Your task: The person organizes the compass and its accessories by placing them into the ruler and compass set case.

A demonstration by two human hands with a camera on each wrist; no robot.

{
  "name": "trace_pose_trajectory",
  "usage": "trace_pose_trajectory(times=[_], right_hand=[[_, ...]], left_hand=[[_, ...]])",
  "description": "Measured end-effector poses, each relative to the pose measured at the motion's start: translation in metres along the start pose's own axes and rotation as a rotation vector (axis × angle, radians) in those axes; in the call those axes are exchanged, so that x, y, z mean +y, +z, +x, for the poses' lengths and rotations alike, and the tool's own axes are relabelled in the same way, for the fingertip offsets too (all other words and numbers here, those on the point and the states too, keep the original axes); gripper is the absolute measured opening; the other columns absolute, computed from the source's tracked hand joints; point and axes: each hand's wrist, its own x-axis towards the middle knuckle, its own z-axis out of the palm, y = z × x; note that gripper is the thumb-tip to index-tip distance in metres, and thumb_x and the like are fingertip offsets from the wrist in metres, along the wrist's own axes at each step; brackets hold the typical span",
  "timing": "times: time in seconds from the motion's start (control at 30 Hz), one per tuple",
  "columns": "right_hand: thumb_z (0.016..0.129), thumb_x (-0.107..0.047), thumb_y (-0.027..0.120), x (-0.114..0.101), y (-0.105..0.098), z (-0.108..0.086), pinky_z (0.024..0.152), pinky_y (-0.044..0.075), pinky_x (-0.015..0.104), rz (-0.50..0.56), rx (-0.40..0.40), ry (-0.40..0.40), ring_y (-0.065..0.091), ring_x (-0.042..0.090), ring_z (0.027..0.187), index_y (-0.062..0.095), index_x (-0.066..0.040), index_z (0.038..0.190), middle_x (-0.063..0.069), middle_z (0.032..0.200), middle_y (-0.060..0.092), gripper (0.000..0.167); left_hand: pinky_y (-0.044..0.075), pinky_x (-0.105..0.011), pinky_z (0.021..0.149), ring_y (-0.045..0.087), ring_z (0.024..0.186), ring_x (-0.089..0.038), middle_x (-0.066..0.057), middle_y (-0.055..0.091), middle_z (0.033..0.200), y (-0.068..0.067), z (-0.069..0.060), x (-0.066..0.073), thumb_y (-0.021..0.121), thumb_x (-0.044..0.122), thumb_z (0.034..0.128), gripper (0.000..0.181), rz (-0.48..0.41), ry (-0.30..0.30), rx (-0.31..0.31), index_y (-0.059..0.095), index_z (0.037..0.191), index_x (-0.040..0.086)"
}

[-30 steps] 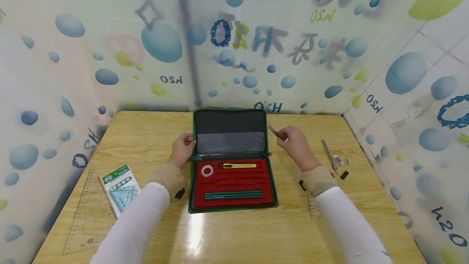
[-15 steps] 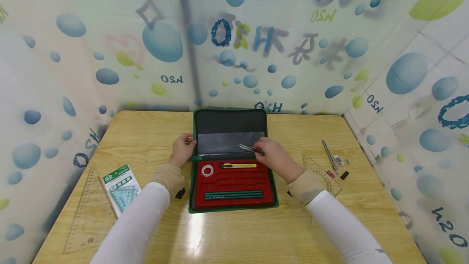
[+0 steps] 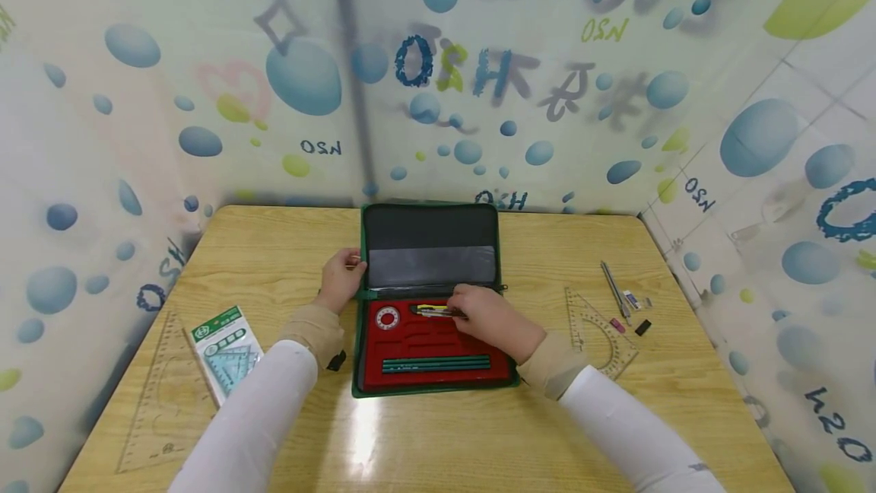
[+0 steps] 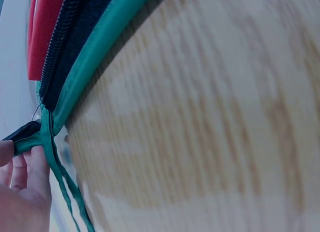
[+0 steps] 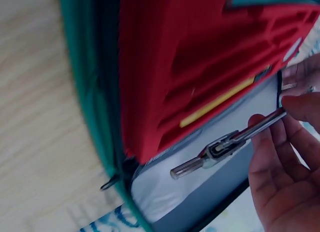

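A green zip case [image 3: 430,225] lies unfolded on the table, its black lid towards the wall. My left hand [image 3: 338,280] pinches the lid's left edge, as the left wrist view confirms at the case's green trim [image 4: 31,140]. Between thumb and fingers of my right hand [image 3: 494,319] is a metal drawing compass [image 5: 222,146], held by its legs over the top of the red tray [image 3: 438,381]. Close to it lies a yellow utility knife [image 5: 217,103] in a slot, partly hidden in the head view. The tray also bears a white ring-shaped piece [image 3: 387,318] and green pencils [image 3: 436,364].
A clear set square [image 3: 164,394] and a packaged ruler set [image 3: 226,352] are at left. To the right lie another set square [image 3: 601,337], a slim grey tool [image 3: 616,287], a black block [image 3: 643,327] and several small pieces. A patterned wall covering [image 3: 438,135] rises behind the table.
My right hand has carried the compass leftwards and towards me, from beside the lid's right edge to above the red tray near the knife. My left hand stays on the lid edge.
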Motion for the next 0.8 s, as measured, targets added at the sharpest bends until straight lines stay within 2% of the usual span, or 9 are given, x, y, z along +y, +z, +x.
trace_pose_trajectory(times=[0.23, 0.57, 0.8], right_hand=[[0.084, -0.012, 0.067, -0.012, 0.014, 0.004, 0.063, 0.047, 0.019, -0.041, -0.083, -0.053, 0.05, 0.006, 0.066, 0.072, -0.016, 0.083, -0.004, 0.078, 0.056, 0.006], [0.082, -0.011, 0.069, -0.018, 0.018, 0.005, 0.059, 0.045, 0.019, -0.035, -0.123, -0.04, 0.048, 0.007, 0.062, 0.073, -0.016, 0.081, -0.003, 0.076, 0.056, 0.007], [0.083, -0.01, 0.067, -0.02, 0.019, 0.006, 0.055, 0.042, 0.018, -0.054, -0.12, -0.024, 0.046, 0.007, 0.059, 0.072, -0.016, 0.078, -0.003, 0.074, 0.055, 0.01]], left_hand=[[0.049, -0.044, 0.086, 0.057, 0.105, -0.037, -0.025, 0.059, 0.111, 0.001, 0.0, -0.001, 0.053, 0.007, 0.0947, 0.033, 0.005, 0.007, -0.001, 0.053, 0.126, -0.005], [0.049, -0.045, 0.087, 0.057, 0.106, -0.037, -0.025, 0.059, 0.112, 0.001, 0.001, -0.002, 0.053, 0.007, 0.0947, 0.033, 0.009, 0.006, -0.008, 0.053, 0.126, -0.004], [0.049, -0.046, 0.087, 0.056, 0.107, -0.038, -0.025, 0.059, 0.112, 0.0, 0.0, -0.002, 0.054, 0.007, 0.0944, 0.033, 0.02, 0.009, -0.002, 0.053, 0.125, -0.003]])
